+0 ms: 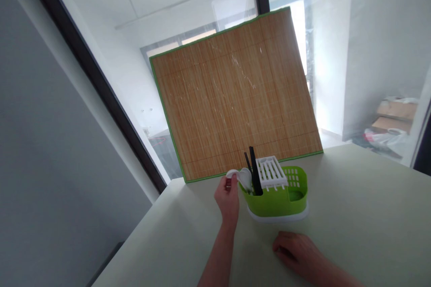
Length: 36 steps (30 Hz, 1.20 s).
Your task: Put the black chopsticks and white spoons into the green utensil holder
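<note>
My left hand is closed on a white spoon, held at the left end of a green utensil caddy. Another white spoon stands in that end of the caddy, right beside my fingers. Black chopsticks and a wider black utensil rise upright next to it. Over the caddy's middle sits a white slotted rack with small hooks along its front. My right hand rests on the table in front of the caddy, fingers curled in, with no object visible in it.
A bamboo mat with green edging leans against the glass behind the caddy. The pale table extends to both sides. Beyond the glass on the right lie cardboard boxes and plastic bags.
</note>
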Motion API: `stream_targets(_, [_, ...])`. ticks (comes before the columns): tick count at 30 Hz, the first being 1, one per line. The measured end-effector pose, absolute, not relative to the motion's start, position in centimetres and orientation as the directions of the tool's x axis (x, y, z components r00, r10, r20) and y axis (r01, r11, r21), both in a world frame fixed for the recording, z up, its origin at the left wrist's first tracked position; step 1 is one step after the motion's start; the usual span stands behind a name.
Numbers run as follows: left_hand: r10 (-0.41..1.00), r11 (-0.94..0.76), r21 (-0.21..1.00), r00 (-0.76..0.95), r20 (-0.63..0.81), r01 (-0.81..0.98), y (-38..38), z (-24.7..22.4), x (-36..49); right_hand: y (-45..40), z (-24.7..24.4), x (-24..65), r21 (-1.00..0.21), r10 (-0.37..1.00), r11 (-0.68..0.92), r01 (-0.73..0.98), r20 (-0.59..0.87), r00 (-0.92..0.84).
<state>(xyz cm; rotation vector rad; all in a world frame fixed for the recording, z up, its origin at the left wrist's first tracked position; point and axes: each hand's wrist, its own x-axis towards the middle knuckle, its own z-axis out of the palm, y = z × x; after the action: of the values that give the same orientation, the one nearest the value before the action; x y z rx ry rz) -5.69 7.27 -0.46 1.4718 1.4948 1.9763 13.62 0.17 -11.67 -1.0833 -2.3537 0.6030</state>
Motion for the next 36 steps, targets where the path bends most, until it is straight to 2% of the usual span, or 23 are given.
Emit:
stream_targets(6, [0.747,-0.373,0.797,-0.357,0.561,0.475,8.5,-2.3,-6.2,0.3,-11.6,13.5,-0.553,0.787,0.59,0.588,0.232,-0.572])
stream_targets(20, [0.776,-0.287,0.845,-0.409,0.481,0.451,10.3,-4.7,-6.9,0.2,-11.4,13.4,-0.545,0.792,0.584,0.602,0.219,-0.57])
stream_targets(28, [0.676,-0.398,0.816,-0.467,0.57,0.419,7.7,-5.0,-6.0,0.1,-11.6,13.5,-0.539,0.785,0.594,0.597,0.228,-0.576])
stream_targets(30, [0.72,-0.426,0.808,-0.388,0.575,0.407,5.5,-6.0,-5.0,0.1,-11.7,13.5,-0.538,0.786,0.594,0.598,0.228,-0.575])
stream_targets(32, [0.823,-0.437,0.816,-0.196,0.532,0.378,2.7,-7.6,-3.5,0.2,-11.9,13.5,-0.54,0.793,0.585,0.605,0.226,-0.566])
stream_targets(34, [0.903,-0.426,0.841,0.096,0.42,0.335,-0.5,-9.3,-1.8,0.4,-12.1,13.5,-0.545,0.801,0.572,0.612,0.214,-0.559])
stream_targets(36, [0.914,-0.4,0.86,0.214,0.346,0.317,-3.6,-10.6,-0.1,0.4,-12.2,13.5,-0.548,0.801,0.569,0.613,0.2,-0.565])
